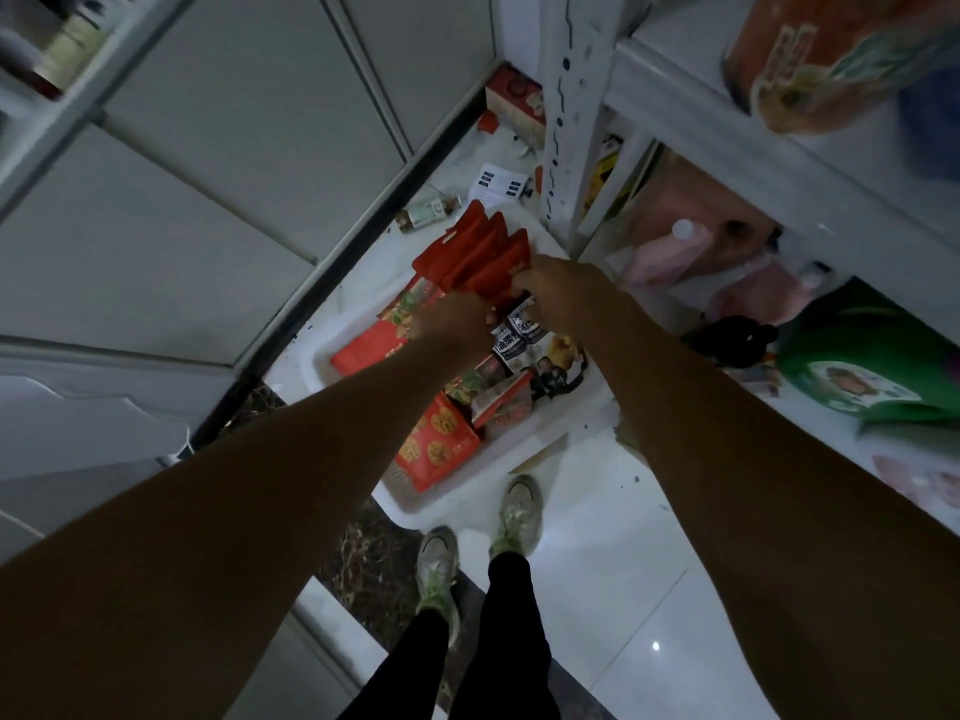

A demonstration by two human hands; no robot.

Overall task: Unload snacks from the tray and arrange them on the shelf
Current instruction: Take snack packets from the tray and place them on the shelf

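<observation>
Both arms reach straight down toward a white tray [519, 459] that sits on the pale floor [623, 589], just beyond the person's two shoes [514, 511]. The right hand [558, 293] is closed around the lower edge of a fanned bunch of red packets [475, 257], which spread up and away from its fingers, over the far end of the tray. The left hand [449, 317] sits just beside it, touching the same bunch from below; it looks curled, but whether it truly grips the packets cannot be told (the fingers are hidden behind the hand).

Directly under the two hands, more snacks lie in the tray: small black-and-white packets [517, 332] right below the right hand, a red bag printed with biscuits [434, 449] nearer the person beneath the left forearm, and another red and green bag [384, 335] to the left of the left hand.

To the right of the right arm stands the white shelf [753, 163]. Its lower level holds pink packs [696, 236] close to the right hand and a green bag [872, 376] farther right. An orange pack [810, 59] sits on the level above, well away from both hands. Beyond the hands, a small bottle [428, 213] lies on the floor by the wall.
</observation>
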